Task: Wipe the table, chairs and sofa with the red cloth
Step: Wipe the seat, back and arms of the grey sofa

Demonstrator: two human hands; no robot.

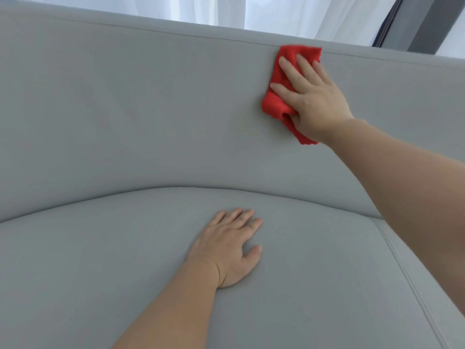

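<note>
Up in the upper right of the frame, one red cloth (273, 107) lies against the sofa (125, 109) back just under its top edge, pressed there by the straight, spread fingers of the right hand (314, 102); its thumb is hidden. Low centre, well apart from the cloth, the left hand (226, 248) rests flat on the seat. Two hands, one sofa.

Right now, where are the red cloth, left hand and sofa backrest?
red cloth (273, 104): head view, lower left fold
left hand (226, 250): head view, its back
sofa backrest (125, 109): head view, bare front
</note>
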